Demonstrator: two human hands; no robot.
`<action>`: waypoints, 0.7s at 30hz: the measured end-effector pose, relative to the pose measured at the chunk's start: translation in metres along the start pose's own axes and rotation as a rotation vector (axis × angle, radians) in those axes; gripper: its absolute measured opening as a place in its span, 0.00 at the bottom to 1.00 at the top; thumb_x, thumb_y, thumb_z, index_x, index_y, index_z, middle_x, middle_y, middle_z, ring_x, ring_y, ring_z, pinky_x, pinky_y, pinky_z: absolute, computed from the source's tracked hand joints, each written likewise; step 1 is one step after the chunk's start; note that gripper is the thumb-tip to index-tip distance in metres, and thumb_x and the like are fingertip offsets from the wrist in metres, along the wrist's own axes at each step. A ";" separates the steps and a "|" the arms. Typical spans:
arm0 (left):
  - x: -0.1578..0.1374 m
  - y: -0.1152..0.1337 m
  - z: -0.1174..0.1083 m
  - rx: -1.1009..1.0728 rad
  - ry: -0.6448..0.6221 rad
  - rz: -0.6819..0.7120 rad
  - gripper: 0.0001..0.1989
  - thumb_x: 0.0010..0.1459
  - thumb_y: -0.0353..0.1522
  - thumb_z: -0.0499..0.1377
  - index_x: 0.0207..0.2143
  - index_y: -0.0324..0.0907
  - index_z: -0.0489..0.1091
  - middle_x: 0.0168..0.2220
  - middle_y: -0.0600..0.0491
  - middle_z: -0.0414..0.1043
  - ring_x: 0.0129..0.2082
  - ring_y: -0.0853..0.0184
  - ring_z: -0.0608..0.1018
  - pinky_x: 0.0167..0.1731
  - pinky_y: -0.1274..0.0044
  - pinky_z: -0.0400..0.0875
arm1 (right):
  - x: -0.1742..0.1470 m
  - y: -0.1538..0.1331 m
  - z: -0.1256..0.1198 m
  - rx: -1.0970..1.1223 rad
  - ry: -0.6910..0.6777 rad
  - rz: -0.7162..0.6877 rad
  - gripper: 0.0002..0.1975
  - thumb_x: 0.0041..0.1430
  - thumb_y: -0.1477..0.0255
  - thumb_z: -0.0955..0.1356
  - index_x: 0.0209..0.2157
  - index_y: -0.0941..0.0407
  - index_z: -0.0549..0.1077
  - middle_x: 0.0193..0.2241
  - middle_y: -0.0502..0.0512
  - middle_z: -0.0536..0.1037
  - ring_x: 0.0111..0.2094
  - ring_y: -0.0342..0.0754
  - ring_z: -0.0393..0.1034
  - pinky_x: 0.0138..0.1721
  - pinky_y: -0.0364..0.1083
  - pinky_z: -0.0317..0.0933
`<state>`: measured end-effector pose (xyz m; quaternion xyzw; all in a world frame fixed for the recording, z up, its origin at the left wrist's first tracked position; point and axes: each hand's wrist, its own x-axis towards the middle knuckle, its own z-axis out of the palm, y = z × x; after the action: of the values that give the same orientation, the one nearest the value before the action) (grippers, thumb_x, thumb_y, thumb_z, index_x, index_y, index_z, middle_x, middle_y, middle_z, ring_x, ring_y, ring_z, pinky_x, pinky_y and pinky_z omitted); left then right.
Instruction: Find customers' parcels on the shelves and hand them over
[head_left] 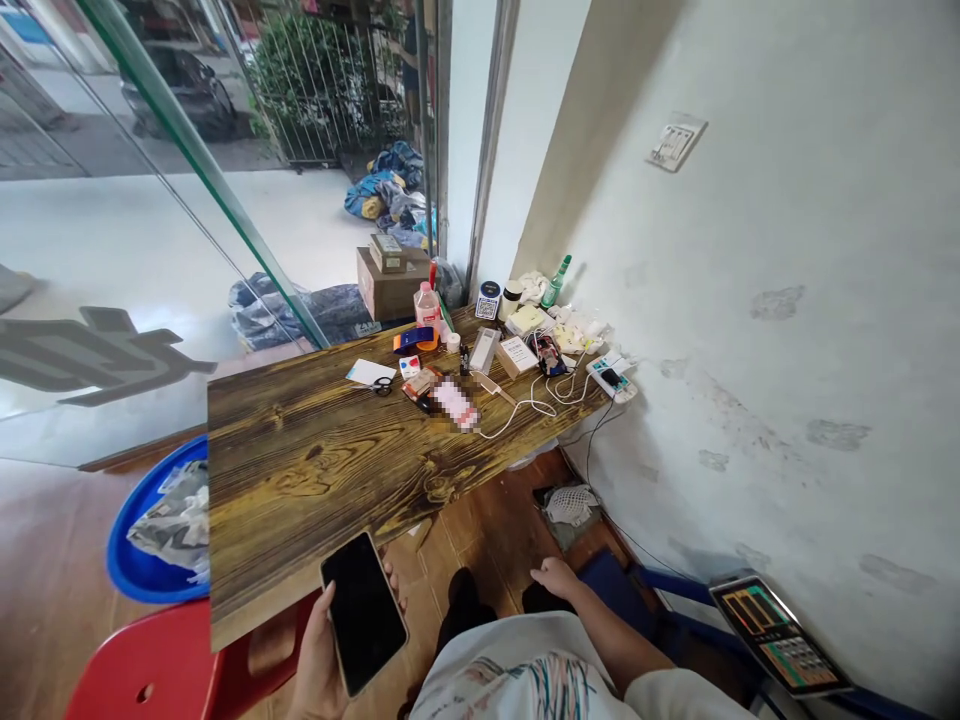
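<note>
My left hand (321, 640) is wrapped round a smartphone (365, 612) with a dark screen, held just off the near edge of the wooden table (315, 470). The thumb lies along one side of the phone and fingertips show at the other. Low on the right, my right hand (556, 578) hangs near my lap with its fingers curled in; whether anything is inside them is hidden. Across the table's far right half lie scissors (382, 386), a white card (369, 372), a pink bottle (427, 305), a white box (517, 356) and a blurred pink item (455, 400).
A power strip (611, 378) with white cables sits at the table's right end by the wall. Left of the table are a blue basin (120, 550) and a red stool (150, 670). A scale display (780, 635) stands low on the right. A glass door (187, 190) is ahead.
</note>
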<state>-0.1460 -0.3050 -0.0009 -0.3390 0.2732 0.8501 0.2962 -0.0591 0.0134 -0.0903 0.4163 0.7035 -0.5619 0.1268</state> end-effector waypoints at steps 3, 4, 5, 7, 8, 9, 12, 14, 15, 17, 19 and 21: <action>-0.002 0.023 0.003 0.097 0.031 -0.051 0.30 0.57 0.43 0.58 0.58 0.37 0.63 0.43 0.41 0.78 0.43 0.51 0.79 0.48 0.57 0.71 | -0.008 -0.041 0.028 0.015 -0.266 -0.034 0.13 0.62 0.64 0.67 0.41 0.59 0.73 0.39 0.54 0.76 0.37 0.48 0.73 0.38 0.50 0.69; -0.003 0.030 0.006 0.118 0.019 -0.066 0.32 0.57 0.46 0.58 0.57 0.36 0.64 0.43 0.40 0.77 0.43 0.51 0.79 0.48 0.58 0.71 | -0.013 -0.056 0.043 0.027 -0.362 -0.053 0.16 0.62 0.61 0.66 0.40 0.60 0.73 0.35 0.54 0.77 0.34 0.47 0.73 0.37 0.50 0.69; -0.005 0.037 0.010 0.120 -0.004 -0.079 0.33 0.56 0.48 0.57 0.56 0.35 0.65 0.43 0.40 0.77 0.42 0.52 0.79 0.47 0.59 0.71 | -0.019 -0.073 0.060 0.049 -0.454 -0.078 0.20 0.61 0.56 0.65 0.39 0.60 0.74 0.31 0.53 0.77 0.33 0.47 0.73 0.37 0.50 0.69; -0.007 0.048 0.020 0.135 -0.081 -0.118 0.38 0.54 0.55 0.53 0.53 0.33 0.67 0.41 0.38 0.78 0.39 0.52 0.80 0.45 0.60 0.72 | -0.038 -0.107 0.097 0.123 -0.599 -0.147 0.29 0.59 0.47 0.61 0.45 0.57 0.73 0.34 0.55 0.78 0.38 0.49 0.73 0.40 0.50 0.67; -0.007 0.053 0.024 0.153 -0.097 -0.126 0.40 0.53 0.57 0.52 0.51 0.31 0.68 0.40 0.38 0.78 0.39 0.51 0.80 0.44 0.60 0.72 | -0.049 -0.124 0.116 0.160 -0.650 -0.183 0.31 0.58 0.46 0.59 0.49 0.55 0.71 0.37 0.55 0.78 0.42 0.50 0.73 0.43 0.51 0.66; -0.007 0.056 0.028 0.173 -0.097 -0.097 0.40 0.54 0.58 0.51 0.51 0.31 0.69 0.40 0.37 0.78 0.39 0.51 0.80 0.45 0.60 0.72 | -0.060 -0.140 0.135 0.187 -0.679 -0.215 0.31 0.59 0.46 0.59 0.52 0.53 0.69 0.40 0.55 0.78 0.45 0.51 0.72 0.45 0.51 0.65; -0.009 0.063 0.026 0.170 0.000 0.141 0.34 0.57 0.54 0.51 0.51 0.34 0.70 0.44 0.40 0.77 0.47 0.53 0.77 0.52 0.64 0.67 | -0.088 -0.180 0.183 0.246 -0.750 -0.265 0.24 0.57 0.55 0.67 0.53 0.49 0.67 0.46 0.52 0.76 0.50 0.51 0.69 0.52 0.51 0.60; -0.017 0.069 0.012 0.067 0.068 0.344 0.29 0.59 0.49 0.54 0.53 0.37 0.69 0.49 0.44 0.75 0.53 0.57 0.73 0.58 0.68 0.61 | -0.101 -0.195 0.213 0.254 -0.829 -0.268 0.25 0.51 0.65 0.73 0.51 0.50 0.68 0.47 0.52 0.76 0.50 0.53 0.69 0.53 0.51 0.59; -0.025 0.073 0.002 -0.009 0.068 0.417 0.27 0.60 0.47 0.54 0.54 0.38 0.68 0.51 0.45 0.74 0.55 0.58 0.71 0.59 0.69 0.58 | -0.106 -0.199 0.228 0.240 -0.876 -0.265 0.25 0.48 0.68 0.74 0.50 0.51 0.69 0.46 0.52 0.77 0.50 0.54 0.69 0.53 0.51 0.60; -0.048 0.081 -0.020 -0.176 -0.013 0.503 0.25 0.62 0.44 0.53 0.56 0.40 0.67 0.53 0.46 0.72 0.57 0.58 0.69 0.60 0.68 0.57 | -0.115 -0.203 0.261 0.177 -0.956 -0.239 0.25 0.46 0.69 0.74 0.48 0.51 0.71 0.45 0.51 0.78 0.50 0.55 0.69 0.54 0.51 0.59; -0.081 0.088 -0.042 -0.316 -0.143 0.552 0.25 0.63 0.43 0.51 0.59 0.42 0.64 0.55 0.46 0.71 0.57 0.56 0.69 0.59 0.64 0.59 | -0.126 -0.202 0.298 0.131 -1.050 -0.153 0.22 0.48 0.64 0.73 0.47 0.50 0.72 0.46 0.51 0.79 0.52 0.55 0.69 0.54 0.52 0.60; -0.120 0.092 -0.060 -0.407 -0.213 0.619 0.26 0.64 0.44 0.48 0.61 0.46 0.60 0.56 0.46 0.69 0.57 0.53 0.70 0.55 0.61 0.64 | -0.145 -0.200 0.337 0.119 -1.248 -0.005 0.22 0.53 0.54 0.68 0.47 0.49 0.74 0.47 0.51 0.78 0.55 0.56 0.67 0.54 0.54 0.60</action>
<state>-0.1134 -0.4457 0.0747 -0.2020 0.1559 0.9667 -0.0209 -0.2118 -0.3569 0.0270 0.0145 0.4654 -0.7375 0.4892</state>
